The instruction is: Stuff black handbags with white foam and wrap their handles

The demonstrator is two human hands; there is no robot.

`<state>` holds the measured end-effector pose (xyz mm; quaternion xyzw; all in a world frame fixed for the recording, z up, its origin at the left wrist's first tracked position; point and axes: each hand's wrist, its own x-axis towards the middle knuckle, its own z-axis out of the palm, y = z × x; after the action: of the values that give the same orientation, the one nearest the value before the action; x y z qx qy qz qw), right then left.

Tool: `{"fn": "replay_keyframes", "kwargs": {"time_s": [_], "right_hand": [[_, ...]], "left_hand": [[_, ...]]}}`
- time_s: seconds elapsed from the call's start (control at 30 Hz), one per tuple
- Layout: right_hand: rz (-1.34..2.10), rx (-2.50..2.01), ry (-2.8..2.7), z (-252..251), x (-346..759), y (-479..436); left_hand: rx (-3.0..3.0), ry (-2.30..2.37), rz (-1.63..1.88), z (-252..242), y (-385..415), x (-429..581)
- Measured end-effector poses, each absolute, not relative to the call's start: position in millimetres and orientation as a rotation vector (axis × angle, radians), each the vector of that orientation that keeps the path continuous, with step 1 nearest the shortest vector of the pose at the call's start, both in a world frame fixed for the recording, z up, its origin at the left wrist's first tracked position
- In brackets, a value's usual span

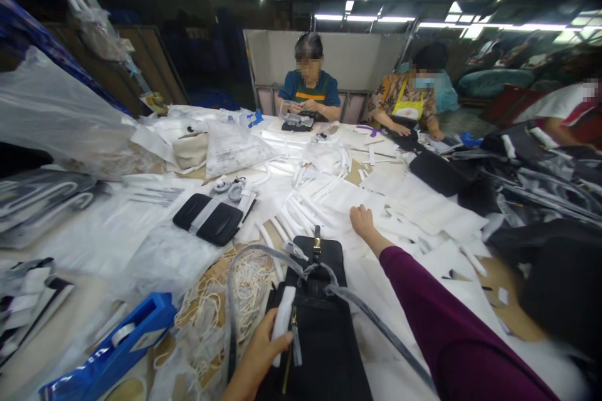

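Note:
A black handbag [316, 319] lies in front of me with plastic-wrapped handles [263, 257] arching over it. My left hand [263, 348] is closed on a white foam strip [283, 319] at the bag's left edge, beside the zipper. My right hand [363, 220], on a maroon sleeve, reaches forward onto the heap of white paper sheets and strips [329, 197]; its fingers are curled down onto the paper and what they hold, if anything, is hidden.
A blue tape dispenser [126, 338] sits at the near left, with white cords [244, 288] beside the bag. A black wallet-like piece [207, 219] lies left of centre. Black bags [540, 200] pile at the right. Three people work across the table.

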<state>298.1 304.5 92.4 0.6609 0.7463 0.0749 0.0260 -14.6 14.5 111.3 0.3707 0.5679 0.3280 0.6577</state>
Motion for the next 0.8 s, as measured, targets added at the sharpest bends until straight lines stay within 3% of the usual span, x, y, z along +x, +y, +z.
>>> {"fn": "replay_keyframes", "kwargs": {"time_s": [0.23,0.37,0.43,0.6,0.8], "right_hand": [[0.347,2.241,2.29,171.9,299.2,298.0],[0.352,2.14,2.714,216.3,268.4,212.1],[0.188,1.895,3.084,228.5,246.3,144.3],[-0.307,1.495,3.341,226.8,214.6,-6.0],[-0.161,1.613,3.208,196.2,227.3,-58.1]], "left_hand": [[0.867,1.146,0.762,154.8,-9.8,-39.0],[1.06,1.215,0.73,171.3,-28.9,-49.7],[1.204,1.245,0.767,174.8,-39.6,-51.9],[1.428,1.419,0.856,173.7,-67.7,-56.0],[1.676,1.437,0.891,178.7,-87.8,-61.7]]}}
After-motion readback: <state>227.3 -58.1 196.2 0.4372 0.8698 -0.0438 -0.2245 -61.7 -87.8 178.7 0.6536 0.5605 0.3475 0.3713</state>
